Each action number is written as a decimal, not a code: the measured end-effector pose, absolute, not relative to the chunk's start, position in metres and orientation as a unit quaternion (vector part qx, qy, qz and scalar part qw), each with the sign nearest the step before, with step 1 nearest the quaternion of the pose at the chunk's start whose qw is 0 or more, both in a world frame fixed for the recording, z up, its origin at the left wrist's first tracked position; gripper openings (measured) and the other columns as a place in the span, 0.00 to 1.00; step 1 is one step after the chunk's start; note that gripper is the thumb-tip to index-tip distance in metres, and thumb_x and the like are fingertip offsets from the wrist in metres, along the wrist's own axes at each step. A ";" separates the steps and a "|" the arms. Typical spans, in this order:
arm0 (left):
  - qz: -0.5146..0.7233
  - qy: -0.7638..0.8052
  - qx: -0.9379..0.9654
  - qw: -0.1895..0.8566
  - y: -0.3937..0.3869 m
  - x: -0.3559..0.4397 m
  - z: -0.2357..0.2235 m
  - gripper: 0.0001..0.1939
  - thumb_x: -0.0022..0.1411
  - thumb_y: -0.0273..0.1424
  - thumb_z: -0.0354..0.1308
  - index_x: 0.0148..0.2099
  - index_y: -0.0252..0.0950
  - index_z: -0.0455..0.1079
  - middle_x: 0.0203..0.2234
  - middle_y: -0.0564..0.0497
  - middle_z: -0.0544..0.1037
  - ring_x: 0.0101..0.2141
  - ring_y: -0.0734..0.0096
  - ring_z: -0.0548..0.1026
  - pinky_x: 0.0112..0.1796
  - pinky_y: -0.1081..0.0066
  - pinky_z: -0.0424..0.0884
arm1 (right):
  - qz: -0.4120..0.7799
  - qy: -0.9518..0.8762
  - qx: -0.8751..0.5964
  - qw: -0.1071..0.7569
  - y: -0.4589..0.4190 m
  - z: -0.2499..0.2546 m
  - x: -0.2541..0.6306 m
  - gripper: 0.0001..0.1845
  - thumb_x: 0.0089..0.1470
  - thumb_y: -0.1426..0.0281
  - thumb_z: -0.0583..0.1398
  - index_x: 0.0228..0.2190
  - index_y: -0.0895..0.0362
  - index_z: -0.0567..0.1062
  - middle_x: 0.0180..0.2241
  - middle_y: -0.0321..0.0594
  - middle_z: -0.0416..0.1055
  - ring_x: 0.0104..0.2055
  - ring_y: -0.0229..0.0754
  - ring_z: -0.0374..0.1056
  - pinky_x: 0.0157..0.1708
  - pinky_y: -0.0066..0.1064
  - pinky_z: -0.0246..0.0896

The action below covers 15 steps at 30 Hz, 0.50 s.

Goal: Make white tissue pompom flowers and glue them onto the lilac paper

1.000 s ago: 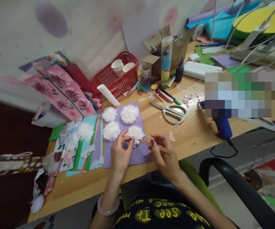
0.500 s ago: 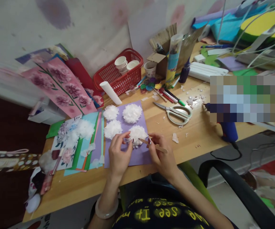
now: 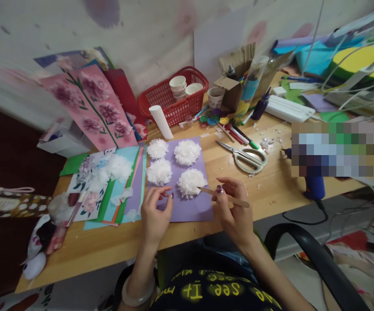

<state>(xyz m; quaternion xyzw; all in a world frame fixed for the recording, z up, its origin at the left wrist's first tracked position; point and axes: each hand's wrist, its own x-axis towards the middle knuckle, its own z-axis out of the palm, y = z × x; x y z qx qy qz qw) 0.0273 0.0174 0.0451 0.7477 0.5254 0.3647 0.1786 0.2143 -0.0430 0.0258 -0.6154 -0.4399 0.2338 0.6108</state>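
on my feed, my right hand is clamped on a flat tan stick, its tip at a dense, ruffled white flower on the purple sheet. my left hand has thumb and fingers apart. 3 similar blooms share the sheet.

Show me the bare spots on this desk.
Nearly bare wood lies between scissors and front edge; more wood left of the left hand, before the colored papers. Crowded: behind the scissors, markers and red basket.
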 end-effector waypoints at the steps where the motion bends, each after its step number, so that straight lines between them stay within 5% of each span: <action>1: 0.370 0.531 0.742 0.175 0.017 0.024 0.046 0.09 0.62 0.22 0.55 0.42 0.37 0.74 0.28 0.54 0.70 0.31 0.71 0.70 0.36 0.71 0.68 | 0.239 -0.432 -0.611 0.619 -0.045 0.027 0.215 0.10 0.62 0.68 0.55 0.46 0.52 0.69 0.33 0.37 0.71 0.30 0.40 0.71 0.30 0.35 0.67; 5: 0.397 0.549 0.718 0.160 0.020 0.007 0.045 0.12 0.62 0.22 0.53 0.43 0.36 0.74 0.26 0.56 0.64 0.28 0.73 0.65 0.34 0.73 0.66 | 0.239 -0.366 -0.586 0.682 -0.052 0.038 0.220 0.07 0.60 0.68 0.58 0.42 0.52 0.72 0.24 0.31 0.69 0.23 0.37 0.67 0.24 0.31 0.63; 10: 0.440 0.572 0.677 0.142 0.029 -0.032 0.036 0.12 0.60 0.24 0.52 0.42 0.36 0.75 0.30 0.53 0.72 0.30 0.72 0.68 0.36 0.71 0.67 | 0.179 -0.260 -0.526 0.790 -0.057 0.051 0.227 0.05 0.49 0.71 0.63 0.32 0.54 0.73 0.19 0.29 0.68 0.16 0.35 0.61 0.17 0.28 0.53; 15: 0.498 0.649 0.567 0.091 0.038 -0.082 0.039 0.14 0.55 0.33 0.60 0.45 0.35 0.73 0.32 0.52 0.76 0.28 0.72 0.70 0.35 0.69 0.70 | 0.081 -0.195 -0.527 0.823 -0.058 0.048 0.252 0.07 0.42 0.66 0.61 0.28 0.50 0.69 0.14 0.26 0.58 0.15 0.39 0.52 0.21 0.36 0.55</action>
